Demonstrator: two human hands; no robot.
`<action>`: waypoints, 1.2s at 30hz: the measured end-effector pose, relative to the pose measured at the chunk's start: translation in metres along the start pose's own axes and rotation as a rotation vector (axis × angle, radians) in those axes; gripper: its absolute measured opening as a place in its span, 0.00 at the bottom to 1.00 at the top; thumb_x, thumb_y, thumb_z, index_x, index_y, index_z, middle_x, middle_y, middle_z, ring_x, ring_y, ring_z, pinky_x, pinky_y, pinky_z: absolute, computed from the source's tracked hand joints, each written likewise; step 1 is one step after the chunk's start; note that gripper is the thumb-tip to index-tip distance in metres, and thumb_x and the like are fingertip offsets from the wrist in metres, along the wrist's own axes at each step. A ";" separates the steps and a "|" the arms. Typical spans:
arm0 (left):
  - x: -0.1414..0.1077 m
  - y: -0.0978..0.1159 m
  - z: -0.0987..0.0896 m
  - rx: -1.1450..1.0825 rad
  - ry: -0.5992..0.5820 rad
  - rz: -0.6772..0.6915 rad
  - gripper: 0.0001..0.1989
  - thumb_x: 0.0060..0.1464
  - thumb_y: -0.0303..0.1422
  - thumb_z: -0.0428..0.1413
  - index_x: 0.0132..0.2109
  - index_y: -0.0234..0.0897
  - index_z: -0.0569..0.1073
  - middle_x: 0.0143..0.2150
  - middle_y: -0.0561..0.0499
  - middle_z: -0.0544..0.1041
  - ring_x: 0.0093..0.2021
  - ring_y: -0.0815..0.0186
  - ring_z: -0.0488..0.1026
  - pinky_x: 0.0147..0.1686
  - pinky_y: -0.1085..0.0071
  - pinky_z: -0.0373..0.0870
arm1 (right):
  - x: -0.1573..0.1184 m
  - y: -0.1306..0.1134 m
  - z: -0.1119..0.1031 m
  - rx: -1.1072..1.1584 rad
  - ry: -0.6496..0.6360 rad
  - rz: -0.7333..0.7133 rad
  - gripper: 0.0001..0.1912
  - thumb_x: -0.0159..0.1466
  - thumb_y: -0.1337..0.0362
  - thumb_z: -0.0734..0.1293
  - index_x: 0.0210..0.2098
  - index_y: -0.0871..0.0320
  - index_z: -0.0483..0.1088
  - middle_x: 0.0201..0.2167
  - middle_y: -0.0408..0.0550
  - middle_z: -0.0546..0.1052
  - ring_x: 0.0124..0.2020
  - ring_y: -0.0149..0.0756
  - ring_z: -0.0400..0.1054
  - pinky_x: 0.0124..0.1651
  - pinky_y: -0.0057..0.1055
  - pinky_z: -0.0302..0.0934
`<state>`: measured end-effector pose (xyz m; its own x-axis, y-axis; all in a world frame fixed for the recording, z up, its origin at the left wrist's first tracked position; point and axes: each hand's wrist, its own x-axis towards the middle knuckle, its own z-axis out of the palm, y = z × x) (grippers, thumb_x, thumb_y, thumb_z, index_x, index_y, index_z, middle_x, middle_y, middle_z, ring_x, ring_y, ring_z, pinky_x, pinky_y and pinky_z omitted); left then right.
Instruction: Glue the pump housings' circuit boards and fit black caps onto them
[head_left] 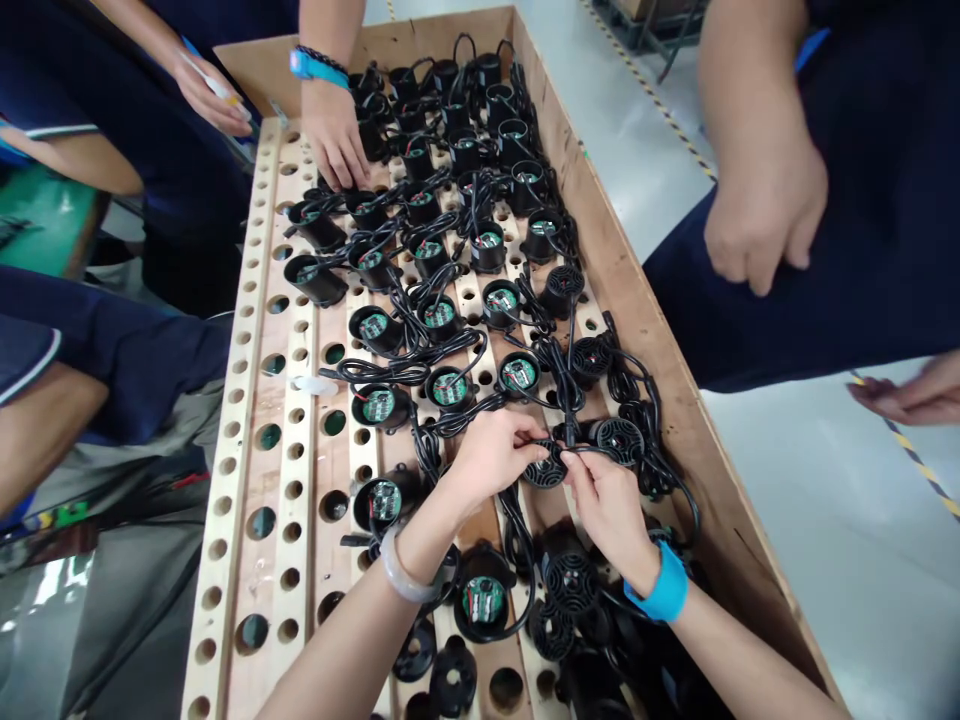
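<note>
My left hand (491, 455) has its fingertips closed on the left edge of a black round grille cap (544, 470). On the cap's right edge, the thumb and fingertips of my right hand (609, 502) are pinched, with a black cable running close by. Beneath and around the hands lie bundled black cables (517, 530). Another grille-topped black housing (619, 440) sits just right of my fingers. Nearer to me stands an uncapped black housing (482, 600) showing a green circuit board. What lies under the held cap is hidden.
A wooden tray with perforated slats (296, 440) holds many black housings in rows, inside a raised wooden wall (645, 310). A co-worker's hand (335, 135) reaches in at the far left. Another person's fist (765, 220) hangs beyond the right wall. A white connector (315, 385) lies on a slat.
</note>
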<state>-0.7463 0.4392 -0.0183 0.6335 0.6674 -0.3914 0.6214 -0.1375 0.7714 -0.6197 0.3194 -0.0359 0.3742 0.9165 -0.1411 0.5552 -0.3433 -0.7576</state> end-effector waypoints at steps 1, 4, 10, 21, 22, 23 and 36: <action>0.000 0.001 0.000 0.009 0.000 0.000 0.07 0.48 0.30 0.61 0.37 0.39 0.80 0.35 0.52 0.81 0.36 0.64 0.77 0.39 0.70 0.71 | 0.002 -0.001 0.001 -0.021 0.006 -0.009 0.25 0.68 0.49 0.53 0.20 0.56 0.63 0.14 0.42 0.67 0.17 0.31 0.61 0.24 0.28 0.54; -0.001 0.001 0.000 0.041 0.007 0.020 0.07 0.48 0.30 0.61 0.38 0.39 0.80 0.34 0.52 0.81 0.35 0.64 0.76 0.39 0.70 0.71 | 0.003 -0.003 0.001 0.005 -0.012 0.040 0.25 0.67 0.48 0.54 0.21 0.55 0.62 0.12 0.40 0.65 0.15 0.30 0.60 0.23 0.27 0.53; -0.001 -0.002 0.000 0.044 0.005 0.040 0.06 0.48 0.30 0.61 0.36 0.40 0.80 0.34 0.53 0.80 0.35 0.65 0.75 0.39 0.71 0.71 | -0.003 0.004 -0.004 0.310 -0.161 0.167 0.26 0.66 0.44 0.54 0.24 0.56 0.65 0.17 0.43 0.70 0.19 0.31 0.67 0.25 0.27 0.62; 0.000 0.001 -0.002 0.004 -0.022 0.021 0.04 0.48 0.30 0.60 0.33 0.40 0.79 0.32 0.53 0.80 0.34 0.65 0.76 0.39 0.71 0.70 | -0.007 0.013 -0.004 0.385 -0.243 0.227 0.21 0.60 0.50 0.65 0.42 0.60 0.71 0.26 0.46 0.74 0.23 0.33 0.70 0.20 0.26 0.65; 0.000 0.001 -0.002 0.006 -0.026 0.018 0.04 0.48 0.30 0.60 0.33 0.40 0.79 0.32 0.53 0.80 0.34 0.65 0.76 0.38 0.71 0.70 | -0.006 0.012 -0.004 0.363 -0.250 0.227 0.20 0.60 0.50 0.64 0.41 0.61 0.71 0.25 0.45 0.74 0.22 0.33 0.69 0.19 0.26 0.65; 0.000 0.002 -0.002 0.006 -0.029 0.015 0.03 0.48 0.30 0.60 0.33 0.39 0.79 0.32 0.53 0.80 0.34 0.65 0.76 0.38 0.71 0.70 | -0.005 0.010 -0.003 0.354 -0.253 0.231 0.20 0.60 0.49 0.64 0.40 0.61 0.71 0.24 0.45 0.73 0.22 0.33 0.69 0.18 0.25 0.64; 0.006 -0.002 0.000 -0.007 -0.022 0.027 0.03 0.47 0.33 0.60 0.29 0.38 0.76 0.27 0.55 0.78 0.29 0.68 0.73 0.31 0.75 0.65 | -0.003 -0.002 0.000 0.343 -0.175 0.253 0.16 0.60 0.51 0.62 0.30 0.59 0.68 0.17 0.42 0.68 0.14 0.31 0.63 0.17 0.27 0.61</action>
<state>-0.7439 0.4434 -0.0222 0.6599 0.6475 -0.3812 0.6010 -0.1503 0.7850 -0.6219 0.3175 -0.0342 0.3186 0.8436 -0.4322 0.1734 -0.5001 -0.8484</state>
